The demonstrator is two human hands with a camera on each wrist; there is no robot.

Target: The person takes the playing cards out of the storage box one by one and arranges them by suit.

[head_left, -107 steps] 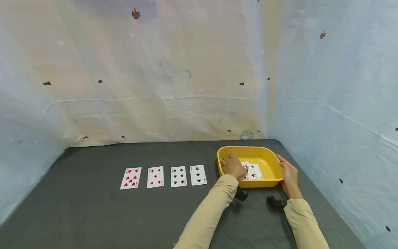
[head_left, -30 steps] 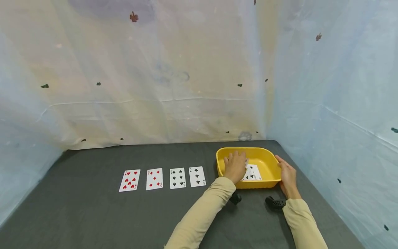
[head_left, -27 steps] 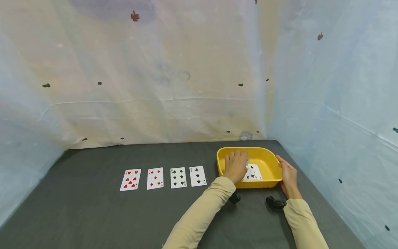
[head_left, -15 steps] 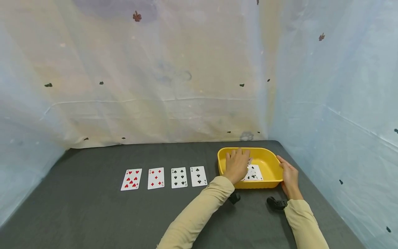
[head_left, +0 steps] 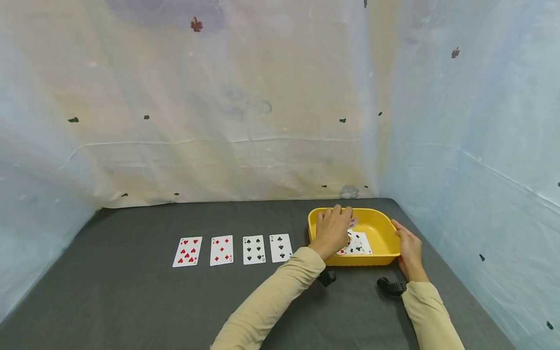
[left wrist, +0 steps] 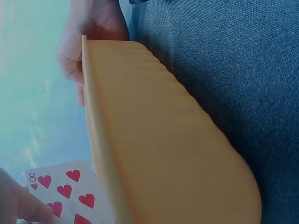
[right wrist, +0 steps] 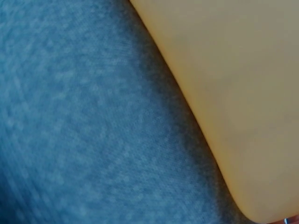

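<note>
In the head view my left hand (head_left: 331,233) reaches over the near-left side of a yellow plastic tray (head_left: 379,235). It pinches the eight of hearts (left wrist: 67,189), whose face shows in the left wrist view with the thumb (left wrist: 30,205) on it. A sliver of that card sticks out past the fingers in the head view. Loose playing cards (head_left: 360,243) lie on the tray floor, partly hidden by the left hand. My right hand (head_left: 410,250) grips the tray's right end, thumb at the rim.
Left of the tray, a row lies face up on the dark cloth (head_left: 131,291): seven of hearts (head_left: 187,252), five of diamonds (head_left: 221,250), six of spades (head_left: 253,250) and three of clubs (head_left: 281,248). Plastic-like sheeting (head_left: 245,97) hangs behind.
My left hand has come up slightly from the tray floor, with the card now showing past its fingers. The right hand and the row of cards stay put.
</note>
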